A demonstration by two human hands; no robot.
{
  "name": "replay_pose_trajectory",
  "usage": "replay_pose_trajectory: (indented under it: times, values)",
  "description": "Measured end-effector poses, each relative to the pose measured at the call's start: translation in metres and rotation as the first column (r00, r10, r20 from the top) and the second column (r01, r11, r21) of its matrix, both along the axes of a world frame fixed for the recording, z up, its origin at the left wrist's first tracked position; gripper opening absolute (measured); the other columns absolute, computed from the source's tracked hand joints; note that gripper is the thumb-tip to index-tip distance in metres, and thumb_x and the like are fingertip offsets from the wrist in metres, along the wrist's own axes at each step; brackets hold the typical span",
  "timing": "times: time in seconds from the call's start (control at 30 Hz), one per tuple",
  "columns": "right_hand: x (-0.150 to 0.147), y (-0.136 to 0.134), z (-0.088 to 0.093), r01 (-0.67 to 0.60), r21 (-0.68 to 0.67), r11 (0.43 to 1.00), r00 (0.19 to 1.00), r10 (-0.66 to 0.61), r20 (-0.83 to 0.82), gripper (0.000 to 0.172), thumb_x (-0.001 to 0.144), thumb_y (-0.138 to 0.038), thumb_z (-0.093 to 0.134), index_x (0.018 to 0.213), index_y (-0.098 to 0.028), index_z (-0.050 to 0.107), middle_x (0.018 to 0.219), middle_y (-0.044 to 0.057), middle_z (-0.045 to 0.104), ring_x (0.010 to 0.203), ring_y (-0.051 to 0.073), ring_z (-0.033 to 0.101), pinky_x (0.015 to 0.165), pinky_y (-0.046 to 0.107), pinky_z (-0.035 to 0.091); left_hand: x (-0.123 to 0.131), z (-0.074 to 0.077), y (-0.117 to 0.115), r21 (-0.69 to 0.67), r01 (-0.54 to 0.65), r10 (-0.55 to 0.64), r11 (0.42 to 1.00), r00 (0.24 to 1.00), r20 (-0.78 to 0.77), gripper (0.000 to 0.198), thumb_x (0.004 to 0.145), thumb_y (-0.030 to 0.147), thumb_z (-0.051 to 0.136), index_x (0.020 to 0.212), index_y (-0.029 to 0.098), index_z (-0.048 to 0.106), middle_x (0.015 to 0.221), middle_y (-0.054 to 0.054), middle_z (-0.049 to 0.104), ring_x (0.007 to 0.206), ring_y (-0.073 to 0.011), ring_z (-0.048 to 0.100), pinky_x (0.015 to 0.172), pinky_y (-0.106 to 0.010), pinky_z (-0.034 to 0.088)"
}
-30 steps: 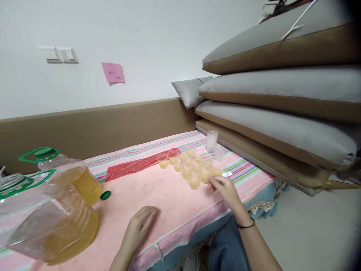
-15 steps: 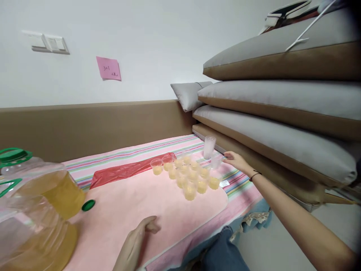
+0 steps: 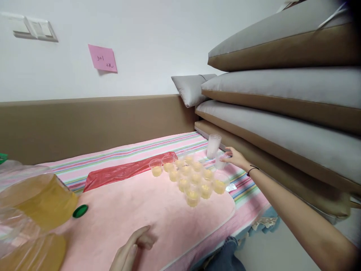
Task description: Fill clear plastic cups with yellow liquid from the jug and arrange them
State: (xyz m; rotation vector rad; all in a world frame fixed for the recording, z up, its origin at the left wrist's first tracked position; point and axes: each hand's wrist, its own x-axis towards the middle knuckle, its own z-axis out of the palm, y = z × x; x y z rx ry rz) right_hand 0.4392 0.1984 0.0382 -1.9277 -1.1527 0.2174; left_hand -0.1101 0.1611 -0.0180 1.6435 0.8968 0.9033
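Observation:
At the right side of the bed-like surface, my right hand (image 3: 234, 158) has its fingers closed at the rim of a clear plastic cup (image 3: 221, 162). Just behind it stands a taller stack of clear cups (image 3: 213, 146). Several clear cups with yellow liquid (image 3: 192, 196) stand close together in rows to the left of that hand. My left hand (image 3: 134, 244) hovers over the pink mat (image 3: 113, 210) near the front, loosely bent, with nothing in it. To its left stand large clear jugs of yellow liquid (image 3: 53, 201), partly cut off by the frame.
A green cap (image 3: 80, 211) lies on the mat beside the jugs. Behind the cups stretches a red plastic bag (image 3: 126, 171). Thick grey-and-brown cushions (image 3: 276, 120) are stacked along the right, and a padded brown board (image 3: 96, 128) runs along the wall.
My right hand has come onto the clear cup, its fingers closing at the rim. The view has shifted, so the jugs sit further left and lower. The left hand stays over the mat.

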Motion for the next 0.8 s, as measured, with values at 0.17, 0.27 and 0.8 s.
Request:
replay_pose_trajectory:
  times: [0.17,0.27,0.8]
  values:
    - [-0.001,-0.002,0.001,0.003,0.004,1.0,0.998,-0.003,0.07,0.078,0.059,-0.037,0.081,0.128,-0.017,0.05,0.113,0.015,0.07,0.103,0.028,0.067,0.09,0.04,0.052,0.007,-0.004,0.01,-0.01,0.008,-0.008,1.0,1.0,0.024,0.065,0.08,0.076,0.036,0.106,0.025,0.068,0.073,-0.006,0.07,0.075,-0.0266,0.066,0.082,-0.046,0.052]
    - [-0.004,-0.005,0.005,-0.002,0.001,1.0,0.994,0.002,0.111,0.08,0.06,-0.038,0.08,0.13,-0.015,0.048,0.111,0.016,0.07,0.101,0.028,0.067,0.089,0.04,0.051,0.007,-0.005,0.01,-0.015,0.004,-0.003,1.0,1.0,0.025,0.063,0.081,0.073,0.037,0.107,0.025,0.067,0.076,-0.006,0.071,0.077,-0.0268,0.066,0.08,-0.045,0.053]
    - [-0.011,-0.017,0.027,-0.017,-0.071,0.997,0.965,0.035,0.26,0.083,0.061,-0.04,0.077,0.136,-0.023,0.045,0.1,0.007,0.073,0.084,0.026,0.069,0.076,0.037,0.052,-0.001,-0.001,0.007,0.023,-0.016,0.017,1.0,0.998,-0.054,0.057,0.082,0.067,0.041,0.113,0.025,0.065,0.089,-0.006,0.074,0.085,-0.0275,0.068,0.081,-0.04,0.055]
